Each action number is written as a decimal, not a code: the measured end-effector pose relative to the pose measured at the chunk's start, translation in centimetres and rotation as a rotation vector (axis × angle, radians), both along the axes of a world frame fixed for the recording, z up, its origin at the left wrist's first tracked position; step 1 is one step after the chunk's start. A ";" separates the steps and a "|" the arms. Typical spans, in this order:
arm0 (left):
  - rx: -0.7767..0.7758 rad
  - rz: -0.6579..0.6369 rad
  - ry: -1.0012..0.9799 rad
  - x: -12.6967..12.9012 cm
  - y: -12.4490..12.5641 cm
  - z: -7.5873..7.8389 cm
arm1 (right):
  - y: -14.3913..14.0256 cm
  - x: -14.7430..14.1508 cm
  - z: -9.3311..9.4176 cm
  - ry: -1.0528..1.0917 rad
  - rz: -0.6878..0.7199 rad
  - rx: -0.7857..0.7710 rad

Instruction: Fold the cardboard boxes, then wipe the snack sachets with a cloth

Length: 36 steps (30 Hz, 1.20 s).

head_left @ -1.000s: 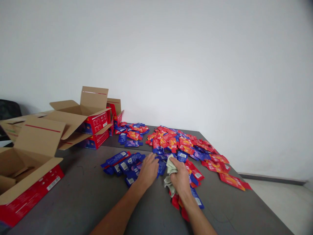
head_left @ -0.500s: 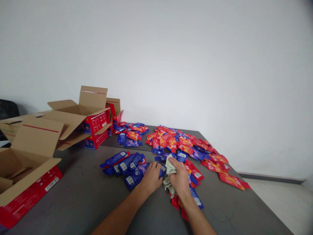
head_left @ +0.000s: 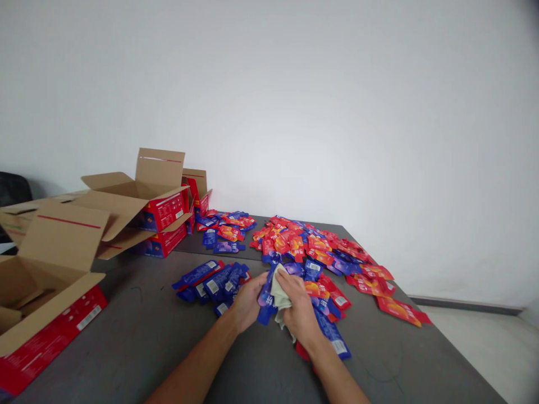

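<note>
Between my hands, above the dark table, is a blue sachet [head_left: 265, 303] held up at a slant. My left hand [head_left: 248, 300] is closed on its left edge. A pale greenish cloth [head_left: 279, 292] is bunched in my right hand [head_left: 298, 306] and pressed against the sachet; part of the cloth hangs below the fingers. To the left of my left hand lies a small group of blue sachets [head_left: 214, 283] with barcodes. Just beyond and to the right of my right hand, red and blue sachets [head_left: 332, 294] lie loosely overlapped, some partly hidden by the hand.
Farther back is a large heap of red and blue sachets [head_left: 295, 241], with a smaller pile [head_left: 231, 230] left of it. Open cardboard boxes [head_left: 168, 210] are stacked at the left, and another open box [head_left: 54, 331] stands nearer. A white wall [head_left: 269, 112] rises behind the table [head_left: 147, 336].
My left hand has lifted a blue sachet off the table. My right hand has moved left with the cloth, bringing it against the sachet.
</note>
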State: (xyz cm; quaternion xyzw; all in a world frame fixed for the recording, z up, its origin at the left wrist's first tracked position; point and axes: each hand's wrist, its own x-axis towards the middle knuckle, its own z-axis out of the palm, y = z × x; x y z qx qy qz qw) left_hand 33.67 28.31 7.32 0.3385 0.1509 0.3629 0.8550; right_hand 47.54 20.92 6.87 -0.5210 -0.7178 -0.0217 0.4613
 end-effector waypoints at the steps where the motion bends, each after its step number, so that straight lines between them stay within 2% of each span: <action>1: -0.017 -0.015 -0.010 0.1 -0.1 0.3 | 0.0 -0.3 -0.1 -0.033 0.023 -0.028; 5: -0.070 0.013 0.015 0.0 0.2 0.9 | -0.6 -2.2 0.3 -0.182 0.168 -0.158; 8: -0.049 0.055 0.004 -0.5 0.8 0.7 | -0.8 -3.2 0.5 -0.215 0.198 -0.180; 14: -0.015 0.075 0.088 -0.6 0.2 -0.5 | 0.0 -1.1 -0.6 -0.079 -0.053 -0.019; 16: -0.013 0.093 0.104 -0.2 -0.1 -0.5 | 0.0 -0.5 -0.8 -0.082 -0.066 -0.007; 22: -0.015 0.252 0.075 -0.3 1.0 -0.3 | -0.7 -2.8 0.5 -0.243 0.202 -0.193; 26: 0.045 0.338 0.060 -0.8 1.7 -0.8 | -0.9 -3.4 0.8 -0.228 0.244 -0.222; 30: 0.125 0.394 0.116 -1.0 2.0 -1.3 | -0.7 -2.1 0.2 -0.088 0.183 -0.108; 34: 0.091 0.477 0.245 -1.3 2.2 -1.6 | -0.5 -0.9 -0.1 0.078 0.033 0.009; 36: 0.071 0.502 0.231 -1.5 2.2 -1.7 | -0.5 -0.8 -0.1 0.129 -0.017 0.020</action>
